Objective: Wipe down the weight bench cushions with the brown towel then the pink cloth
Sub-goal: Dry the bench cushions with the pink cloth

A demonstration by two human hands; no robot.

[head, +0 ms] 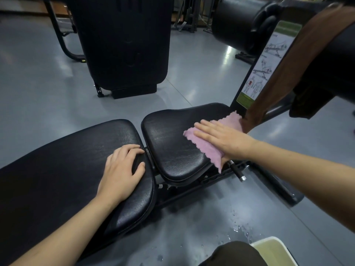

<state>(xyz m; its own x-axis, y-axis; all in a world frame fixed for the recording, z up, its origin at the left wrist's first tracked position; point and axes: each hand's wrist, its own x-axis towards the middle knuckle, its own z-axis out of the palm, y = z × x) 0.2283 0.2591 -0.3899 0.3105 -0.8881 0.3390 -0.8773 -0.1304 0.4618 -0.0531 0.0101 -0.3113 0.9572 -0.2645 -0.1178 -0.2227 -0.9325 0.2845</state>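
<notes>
While pink cloth (209, 140) lies under right hand (222, 140), judged well into second pass: brown towel (292, 73) already parked, draped over upright frame beside instruction placard (267, 62), its lower end just beside cloth. Towel stage therefore taken as finished; cannot confirm from this view alone.

Right hand: fingers (203, 131) straight, close together, palm flat, pressing cloth onto right part of seat cushion (172, 143). Cloth crumpled, one corner hanging over near edge of seat by adjustment pin (237, 170). Left hand (121, 169): fingers (132, 148) curled over end of back cushion (67, 169), at gap between the two pads, holding no cloth; looks like bracing.

Left to do, as a judgement: left portion of seat not yet under cloth; back cushion status with pink cloth unknown. Streaky sheen on both pads, possibly damp; not certain.

Surface: black textured vinyl, worn and cracked-looking, stitched edges, on black metal frame.

Room: gym floor (38, 73) grey, glossy, reflecting overhead lights. Water droplets (240, 227) splashed on floor near white basin (276, 250) at bottom right holding yellowish liquid. Black padded upright machine (124, 45) behind bench; black roller pad (236, 24) top right. Further equipment in background too blurred to identify.
</notes>
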